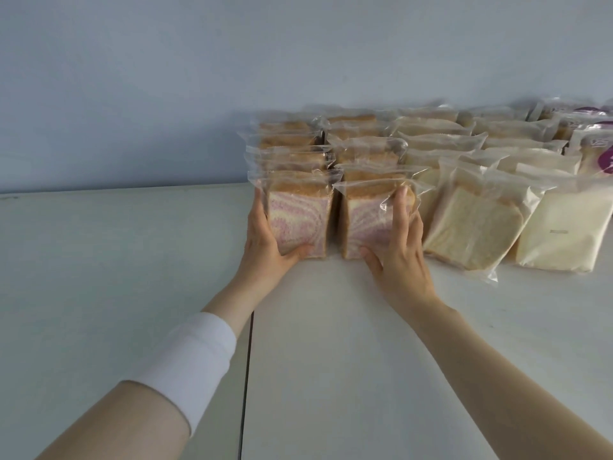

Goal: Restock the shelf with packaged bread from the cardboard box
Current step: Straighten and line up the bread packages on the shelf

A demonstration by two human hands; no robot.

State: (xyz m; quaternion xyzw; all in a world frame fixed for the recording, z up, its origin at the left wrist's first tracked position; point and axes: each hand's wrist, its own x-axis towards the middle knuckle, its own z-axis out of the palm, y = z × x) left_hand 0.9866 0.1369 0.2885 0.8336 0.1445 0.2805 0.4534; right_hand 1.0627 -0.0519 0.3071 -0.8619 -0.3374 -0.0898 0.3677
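— Where is the bread standing now?

— It is standing in rows on the white shelf (pixel 132 293), against the pale wall (pixel 166 78). The person is reaching to the two front packs with pink swirls.

— What is the left hand doing?

— The left hand (pixel 265 237) is grasping the left pink pack (pixel 298 220). The fingers are going around its left side and the thumb is curling onto the bottom of its front. A white sleeve (pixel 192 360) is covering part of this forearm.

— And the right hand?

— The right hand (pixel 398 250) is lying released, with straight fingers, on the right front edge of the right pink pack (pixel 368 224). Its thumb is touching the bottom of the pack.

— Are the two packs upright?

— Yes, both are standing upright, just beside each other, with more packs behind them. To the right, the white bread packs (pixel 474 234) are leaning back, and packs with purple labels (pixel 600 151) are sitting in the far right corner.
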